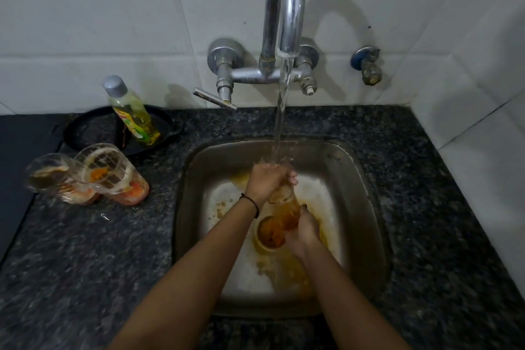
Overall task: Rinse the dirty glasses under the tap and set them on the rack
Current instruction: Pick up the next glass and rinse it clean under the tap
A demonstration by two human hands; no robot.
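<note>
Glass [285,214] streaked with orange residue is held tilted over the sink [193,207], under the running tap [287,8]. The left hand [267,182] wraps round its far end and the right hand [305,231] grips its near end. A second dirty glass [113,176] and a third glass [49,176] wait on the counter [85,250] to the left, touching each other. No rack is in view, so the task looks barely begun.

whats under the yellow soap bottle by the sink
A black pan: the soap bottle stands in it. The pan's near rim is hidden behind a dirty glass, and the spot beneath the bottle's base is covered.
</note>
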